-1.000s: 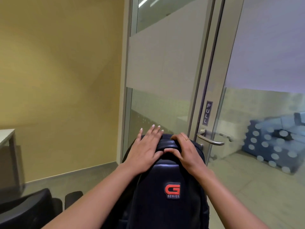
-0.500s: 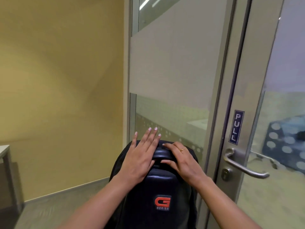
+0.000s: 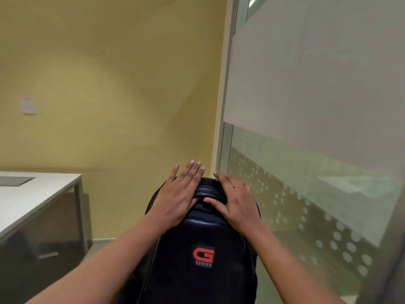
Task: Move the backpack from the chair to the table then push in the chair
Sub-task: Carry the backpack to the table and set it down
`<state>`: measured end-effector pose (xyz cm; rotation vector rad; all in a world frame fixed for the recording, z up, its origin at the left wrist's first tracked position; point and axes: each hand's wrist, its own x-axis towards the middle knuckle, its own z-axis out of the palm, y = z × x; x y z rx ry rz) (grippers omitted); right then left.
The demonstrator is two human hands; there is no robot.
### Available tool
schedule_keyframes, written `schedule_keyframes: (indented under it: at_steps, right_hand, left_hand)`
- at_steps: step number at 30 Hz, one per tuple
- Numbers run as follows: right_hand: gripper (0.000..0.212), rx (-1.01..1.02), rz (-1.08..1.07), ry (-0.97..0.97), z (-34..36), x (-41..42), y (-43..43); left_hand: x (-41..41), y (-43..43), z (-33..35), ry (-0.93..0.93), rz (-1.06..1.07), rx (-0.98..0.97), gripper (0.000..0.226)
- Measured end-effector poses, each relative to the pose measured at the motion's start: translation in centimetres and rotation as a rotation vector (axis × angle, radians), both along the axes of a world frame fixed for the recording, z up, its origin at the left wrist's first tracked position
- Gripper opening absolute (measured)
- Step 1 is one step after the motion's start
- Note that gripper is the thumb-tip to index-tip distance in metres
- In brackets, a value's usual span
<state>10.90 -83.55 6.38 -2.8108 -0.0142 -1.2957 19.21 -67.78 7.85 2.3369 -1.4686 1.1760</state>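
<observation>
A black backpack (image 3: 201,242) with a red "G Series" logo is held up in front of me, low in the middle of the view. My left hand (image 3: 177,198) lies on its top left with the fingers stretched out and the thumb at the top handle. My right hand (image 3: 236,202), wearing a ring, grips the top right at the same handle. The white table (image 3: 32,200) stands at the left, its corner a short way from the backpack. The chair is out of sight.
A yellow wall fills the back, with a white wall plate (image 3: 28,105) on it. A frosted glass partition (image 3: 306,106) with a dotted band runs along the right. A recessed grey panel (image 3: 15,180) sits in the tabletop.
The view has swung to the left with the backpack: the door and its handle have left the frame and the white table has come in at the left. Both hands keep their hold.
</observation>
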Motion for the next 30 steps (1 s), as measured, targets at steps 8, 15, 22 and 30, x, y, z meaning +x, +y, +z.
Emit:
schedule_keyframes:
  at_steps: [8,15,22,30]
  right_hand:
    - [0.063,-0.029,0.155,0.071,-1.0,10.7,-4.4]
    - [0.069,0.001,0.265,0.096,-1.7,22.1,-8.3]
    - [0.059,-0.030,0.394,0.100,-0.8,34.5,-10.4]
    - [0.068,0.020,0.664,0.271,-1.7,48.6,-13.3]
  left_hand:
    - [8.6,-3.3,-2.1,0.042,0.133,0.027,0.063]
    - [19.5,-6.8,-3.3,0.185,0.197,-0.030,0.047]
    - [28.8,-8.0,-1.5,0.063,0.264,-0.058,0.038]
    - [38.4,-9.0,-1.8,0.087,0.405,0.023,0.039]
